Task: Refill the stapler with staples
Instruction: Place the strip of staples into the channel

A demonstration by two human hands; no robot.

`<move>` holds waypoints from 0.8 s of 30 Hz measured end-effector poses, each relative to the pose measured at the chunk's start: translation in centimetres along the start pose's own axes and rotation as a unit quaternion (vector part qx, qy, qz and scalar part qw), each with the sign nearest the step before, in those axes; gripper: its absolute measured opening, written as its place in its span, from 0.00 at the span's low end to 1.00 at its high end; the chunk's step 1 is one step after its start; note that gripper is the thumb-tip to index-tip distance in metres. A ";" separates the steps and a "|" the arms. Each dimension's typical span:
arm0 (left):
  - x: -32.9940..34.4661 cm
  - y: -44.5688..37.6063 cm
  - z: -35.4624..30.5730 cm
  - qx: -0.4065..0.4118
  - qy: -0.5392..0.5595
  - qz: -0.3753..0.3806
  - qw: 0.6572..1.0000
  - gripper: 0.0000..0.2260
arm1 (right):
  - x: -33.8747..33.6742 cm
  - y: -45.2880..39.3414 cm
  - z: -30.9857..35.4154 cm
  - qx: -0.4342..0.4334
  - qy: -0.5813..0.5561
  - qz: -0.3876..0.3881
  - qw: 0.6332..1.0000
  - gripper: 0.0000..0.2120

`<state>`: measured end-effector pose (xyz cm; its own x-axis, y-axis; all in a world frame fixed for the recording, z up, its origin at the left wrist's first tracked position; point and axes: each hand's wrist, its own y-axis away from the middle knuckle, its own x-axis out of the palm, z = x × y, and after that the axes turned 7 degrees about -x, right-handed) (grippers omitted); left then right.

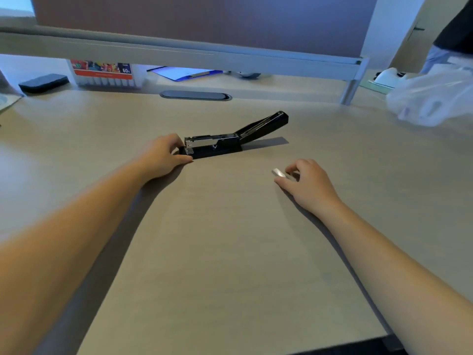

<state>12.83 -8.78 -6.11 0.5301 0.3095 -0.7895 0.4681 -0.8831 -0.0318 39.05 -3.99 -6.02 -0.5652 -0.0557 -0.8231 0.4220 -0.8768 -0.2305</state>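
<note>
A black stapler lies on the wooden desk with its lid swung open to the back right, baring the metal staple channel. My left hand grips the stapler's front end, thumb on the near side and fingers over the nose. A short silver strip of staples rests on the desk to the right. My right hand pinches that strip between thumb and forefinger; the strip's right end is hidden by the fingers.
A grey partition rail runs across the back, with a marker box, a black eraser and a blue clipboard beneath it. An oval cable grommet sits behind the stapler. A white plastic bag lies far right.
</note>
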 end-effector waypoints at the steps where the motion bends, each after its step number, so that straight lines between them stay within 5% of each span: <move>1: 0.0 0.4 -0.1 -0.002 0.002 0.001 1.000 0.13 | 0.1 0.1 0.0 -0.004 0.003 -0.009 1.000 0.13; 18: -1.9 9.7 -0.1 0.046 -0.066 0.040 0.996 0.15 | 0.7 2.4 8.4 -0.253 -0.097 -0.002 0.963 0.09; 24: -2.4 11.2 0.8 0.074 -0.064 0.062 0.993 0.15 | 2.1 2.2 10.3 -0.249 -0.090 0.017 0.964 0.10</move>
<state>16.27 -19.71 -5.06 0.4789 0.1564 -0.8638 0.2908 -0.9567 -0.0120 31.52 -10.97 -2.94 -0.6392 -0.2021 -0.7420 0.7060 -0.5366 -0.4621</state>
